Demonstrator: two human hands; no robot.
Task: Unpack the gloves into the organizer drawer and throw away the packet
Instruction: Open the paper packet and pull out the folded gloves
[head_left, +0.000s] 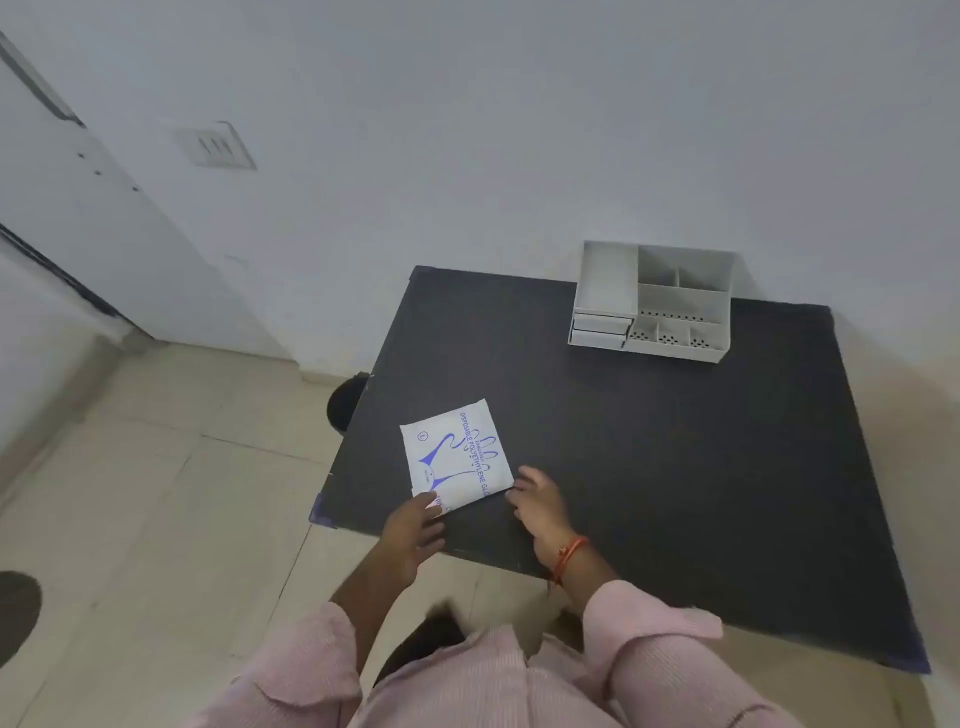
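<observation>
Head view of a dark tabletop (649, 441) set against a pale wall. The glove packet (456, 453), a flat white square printed in blue with a hand outline and the words "disposable polyethylene gloves", lies flat near the tabletop's 8 o'clock corner, turned slightly askew to the table edges. The left hand (413, 532) reaches in from 6 o'clock; its fingers (427, 504) overlap the packet's near corner and are loosely spread, and whether they pinch the packet or merely rest on it cannot be told. The right hand (537, 501) lies on the tabletop just beside the packet's 4 o'clock corner, fingers (522, 480) slightly apart and curled, their tips touching or almost touching the packet's edge; no grasp is visible. An orange thread bracelet (570, 556) circles the right wrist, and both forearms emerge from pink ribbed sleeves (649, 629).

The white desk organizer (654, 301) stands at 1 o'clock on the tabletop, well apart from the packet, close to the wall. It has open top compartments of differing sizes, some with perforated floors, and two stacked drawers (600, 331) at its left front, both pushed in. A dark round bin (345, 402) stands on the tiled floor (156, 493) at 9 o'clock, partly hidden by the tabletop's edge.
</observation>
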